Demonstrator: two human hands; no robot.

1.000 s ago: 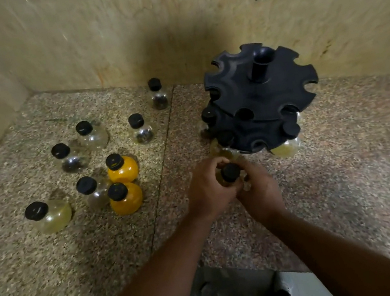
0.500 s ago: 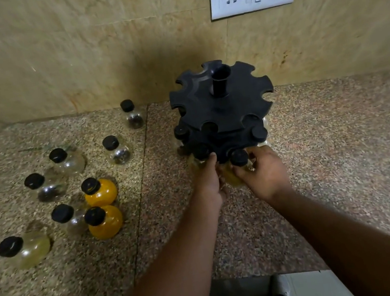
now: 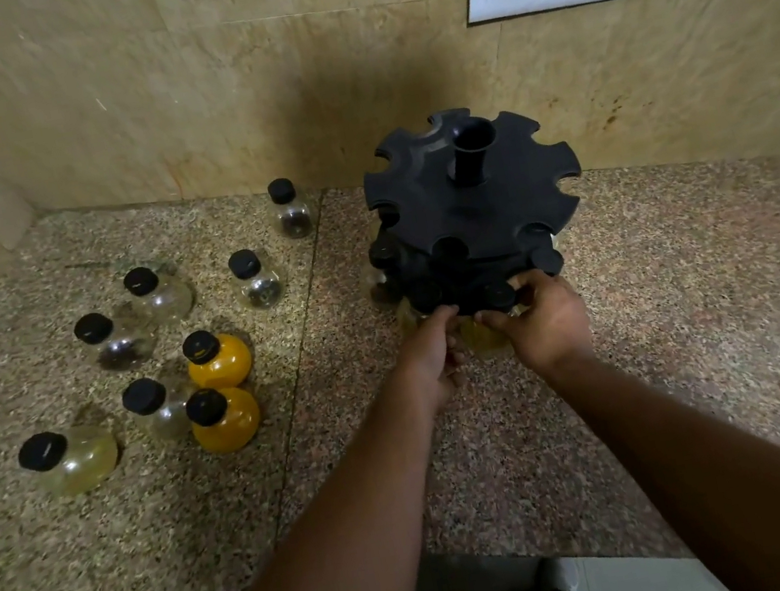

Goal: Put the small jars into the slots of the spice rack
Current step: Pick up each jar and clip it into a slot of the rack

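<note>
small jars [image 3: 225, 418] – eight loose on the counter [image 3: 114, 578], left of the rack | left hand [image 3: 433, 358] – fingers curled at a pale jar [image 3: 484, 337] | right hand [image 3: 546, 320] – fingers pinching its cap into the spice rack [image 3: 476, 207] lower slot | risk – neck half seated, jar slips; push may spin rack

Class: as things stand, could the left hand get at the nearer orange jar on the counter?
Probably yes. The left hand is at the rack, and only bare counter separates it from the nearer orange jar.
</note>
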